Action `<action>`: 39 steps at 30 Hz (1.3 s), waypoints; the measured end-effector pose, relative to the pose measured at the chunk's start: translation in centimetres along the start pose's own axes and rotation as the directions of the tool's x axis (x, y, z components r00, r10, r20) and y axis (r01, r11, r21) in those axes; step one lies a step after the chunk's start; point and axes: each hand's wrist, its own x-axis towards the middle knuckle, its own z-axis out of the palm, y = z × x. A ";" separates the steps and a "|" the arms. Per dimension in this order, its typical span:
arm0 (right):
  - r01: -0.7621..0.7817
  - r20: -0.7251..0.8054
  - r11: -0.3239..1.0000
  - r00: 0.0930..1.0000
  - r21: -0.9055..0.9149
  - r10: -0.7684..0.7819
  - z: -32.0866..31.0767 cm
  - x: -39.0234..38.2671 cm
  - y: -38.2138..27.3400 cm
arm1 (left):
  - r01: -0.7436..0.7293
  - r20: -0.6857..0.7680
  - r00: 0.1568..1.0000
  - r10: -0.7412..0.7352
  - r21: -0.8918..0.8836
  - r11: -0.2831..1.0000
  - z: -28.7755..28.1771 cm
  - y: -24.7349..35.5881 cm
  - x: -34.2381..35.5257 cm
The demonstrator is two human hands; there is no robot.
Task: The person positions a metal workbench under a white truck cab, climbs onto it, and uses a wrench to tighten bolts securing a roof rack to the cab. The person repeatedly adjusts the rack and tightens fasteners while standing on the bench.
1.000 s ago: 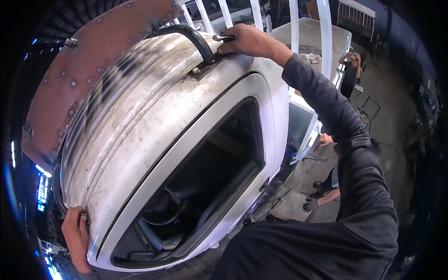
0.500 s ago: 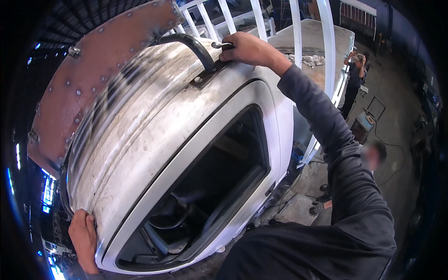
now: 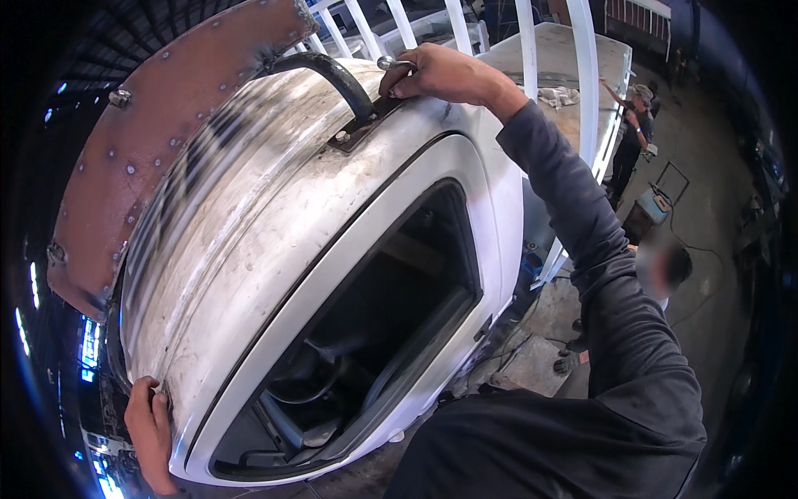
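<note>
My right hand [image 3: 453, 75] is closed around a shiny metal wrench [image 3: 387, 63]; only its rounded end shows beyond the fingers. Its fingertips are down at the dark metal base plate [image 3: 353, 140] of a bent black tube [image 3: 341, 79], on the dirty white roof [image 3: 274, 183] of a vehicle cab. A bolt head [image 3: 342, 136] sits on the near end of that plate. At lower left, my left hand [image 3: 150, 432] grips the front corner of the roof, its fingers bent over the edge.
A curved reddish-brown panel with rivets [image 3: 133, 158] stands over the roof's far side. White metal bars [image 3: 528, 50] rise behind the cab. Below the roof is the side window [image 3: 374, 316]. One person [image 3: 636, 133] stands at right, another crouches nearer, beside a wheeled machine [image 3: 648, 208].
My right hand has shifted slightly up and left with the wrench, its fingers lower at the plate. The left hand stays on the roof corner. The standing person has stretched out an arm.
</note>
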 end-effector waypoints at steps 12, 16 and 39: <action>-0.074 -0.010 0.997 0.997 -0.034 0.074 0.0 -0.2 -0.6 | -0.030 0.084 0.996 0.023 0.093 0.995 -0.4 -1.3 0.1; -0.200 -0.085 0.951 0.979 -0.236 0.185 0.9 0.2 -2.6 | -0.081 -0.011 0.997 0.081 0.003 0.997 0.0 -1.1 -0.4; -0.185 -0.063 0.974 0.982 -0.133 0.178 0.8 0.1 -2.0 | 0.013 -0.031 0.999 -0.005 0.254 0.967 1.6 -3.1 -0.5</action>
